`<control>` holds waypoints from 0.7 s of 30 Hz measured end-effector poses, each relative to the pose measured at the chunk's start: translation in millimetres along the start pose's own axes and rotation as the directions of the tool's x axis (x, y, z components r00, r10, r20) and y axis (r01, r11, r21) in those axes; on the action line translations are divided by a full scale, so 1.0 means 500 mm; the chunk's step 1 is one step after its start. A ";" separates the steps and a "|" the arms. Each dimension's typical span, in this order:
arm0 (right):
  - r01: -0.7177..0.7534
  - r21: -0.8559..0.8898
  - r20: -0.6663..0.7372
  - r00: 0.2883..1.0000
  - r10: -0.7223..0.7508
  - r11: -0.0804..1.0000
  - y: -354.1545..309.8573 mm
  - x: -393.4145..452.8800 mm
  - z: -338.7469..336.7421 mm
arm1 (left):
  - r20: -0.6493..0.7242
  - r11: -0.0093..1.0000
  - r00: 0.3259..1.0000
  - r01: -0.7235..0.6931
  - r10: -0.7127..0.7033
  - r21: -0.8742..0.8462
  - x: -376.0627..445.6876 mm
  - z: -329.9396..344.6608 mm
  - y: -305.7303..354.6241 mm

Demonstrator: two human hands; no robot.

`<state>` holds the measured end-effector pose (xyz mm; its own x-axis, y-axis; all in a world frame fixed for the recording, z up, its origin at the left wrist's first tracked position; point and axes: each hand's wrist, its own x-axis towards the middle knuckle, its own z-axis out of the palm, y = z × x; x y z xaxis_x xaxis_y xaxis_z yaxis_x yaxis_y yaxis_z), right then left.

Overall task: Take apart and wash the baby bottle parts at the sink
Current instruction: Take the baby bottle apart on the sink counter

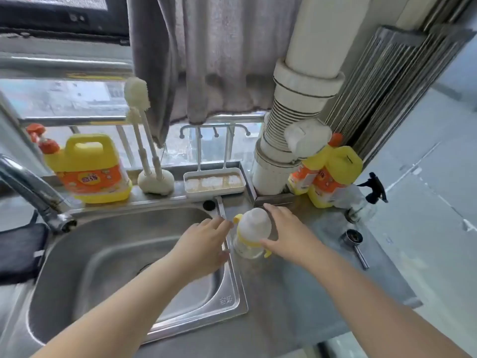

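Baby bottle [251, 235], capped and upright on the steel bench [296, 280] at the sink's [129, 254] 3 o'clock rim. Right hand [286, 233] spread against its 3 o'clock side; left hand [206, 244], fingers straight, just beside it at 9 o'clock, contact unclear.

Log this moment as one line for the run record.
stage: reaching | baby bottle: upright on counter right of sink, cap on | left hand: open beside bottle | right hand: open against bottle | tap: no water visible

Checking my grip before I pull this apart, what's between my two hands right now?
The baby bottle, standing upright on the counter with its cap on, sits between your left hand and right hand in the head view.
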<state>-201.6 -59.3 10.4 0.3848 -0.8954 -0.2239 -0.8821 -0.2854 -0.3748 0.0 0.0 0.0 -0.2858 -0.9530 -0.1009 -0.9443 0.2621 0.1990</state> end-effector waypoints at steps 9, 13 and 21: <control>-0.070 -0.037 0.072 0.995 0.072 0.997 -0.011 0.085 0.026 | 0.045 0.976 0.980 0.197 -0.193 -0.091 0.083 0.093 -0.033; -0.086 0.054 0.071 0.994 0.082 0.995 -0.004 0.083 0.030 | 0.078 0.962 0.985 0.165 -0.151 -0.216 0.133 0.124 -0.035; -0.198 0.091 0.064 0.979 0.193 0.976 -0.025 0.087 0.050 | 0.136 0.890 0.982 0.177 -0.131 -0.420 0.196 0.161 -0.028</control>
<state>-167.1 -86.1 -17.2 0.2242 -0.9098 -0.3493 -0.9123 -0.0699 -0.4036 -28.0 -84.7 -91.1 -0.1795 -0.9493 -0.2580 -0.8225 0.0009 0.5688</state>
